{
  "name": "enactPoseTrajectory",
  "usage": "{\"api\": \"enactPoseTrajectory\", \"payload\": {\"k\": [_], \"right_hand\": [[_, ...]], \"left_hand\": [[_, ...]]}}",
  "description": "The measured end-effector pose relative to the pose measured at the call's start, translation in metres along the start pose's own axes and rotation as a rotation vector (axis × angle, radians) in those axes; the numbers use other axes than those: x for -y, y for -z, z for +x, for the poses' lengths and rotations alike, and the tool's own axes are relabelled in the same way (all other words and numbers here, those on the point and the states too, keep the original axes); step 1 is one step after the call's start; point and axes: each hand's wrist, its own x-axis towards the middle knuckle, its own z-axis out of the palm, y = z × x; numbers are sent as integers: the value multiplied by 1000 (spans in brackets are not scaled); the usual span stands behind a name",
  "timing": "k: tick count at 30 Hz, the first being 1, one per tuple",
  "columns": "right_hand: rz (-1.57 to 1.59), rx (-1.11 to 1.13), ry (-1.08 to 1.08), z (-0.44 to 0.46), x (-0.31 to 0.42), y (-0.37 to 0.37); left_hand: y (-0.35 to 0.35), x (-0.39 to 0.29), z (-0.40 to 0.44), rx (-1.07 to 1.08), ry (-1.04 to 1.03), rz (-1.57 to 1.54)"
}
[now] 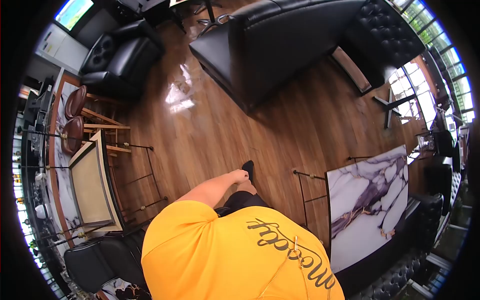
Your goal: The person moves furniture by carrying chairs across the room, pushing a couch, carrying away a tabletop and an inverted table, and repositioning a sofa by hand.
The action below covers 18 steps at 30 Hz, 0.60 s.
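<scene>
My left hand [239, 177] is at the end of my bare forearm, at or just over the bare skin of my bent leg [248, 186]. It looks small here, and its fingers cannot be made out clearly. Nothing held shows in it. Just beyond is my black shoe [248, 170] on the wood floor [220, 135]. My orange shirt [225, 250] with dark lettering fills the lower middle, a thin cord with a metal piece hanging over it. My right hand is out of sight.
A marble-patterned table [367, 205] stands at right. At left are a beige-topped framed table [90, 185], brown round stools [73, 135] and a black armchair [122, 57]. A large black sofa [285, 60] crosses ahead. Black seating [102, 257] is at lower left.
</scene>
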Motion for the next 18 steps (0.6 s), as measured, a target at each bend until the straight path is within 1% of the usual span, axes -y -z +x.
{"api": "enactPoseTrajectory", "payload": {"k": [1,3,5,7,8,9,10,11,12,13,14,15,17,18], "right_hand": [[162,-6,38,0,3,7],[397,72,155,9,5,16],[662,272,239,30,14,17],[881,189,273,39,30,-2],[868,244,257,41,43,-4],[877,299,225,46,39,-8],[895,301,217,44,34,-14],[904,338,224,40,28,-20],[919,388,252,36,35,-24],[998,360,173,43,38,-28],[1019,319,199,41,37,-31],[1036,278,219,40,32,-32],[1080,323,247,77,42,-36],[1087,339,236,90,39,-34]], "left_hand": [[-11,-3,-2,4,-7,0],[-31,2,-13,-148,-148,-46],[-34,4,-40,-288,-75,-91],[-51,4,-69,-444,98,-298],[-74,8,-79,-445,103,-297],[-96,23,-91,-492,188,-251],[-119,35,-100,-540,263,-212],[-137,53,-113,-379,240,-47],[-146,50,-130,-218,171,25],[-161,66,-137,-23,113,158],[-172,70,-155,68,118,197],[-173,58,-182,111,219,149],[-188,66,-202,-8,367,-189],[-187,80,-200,-38,349,-155]]}}
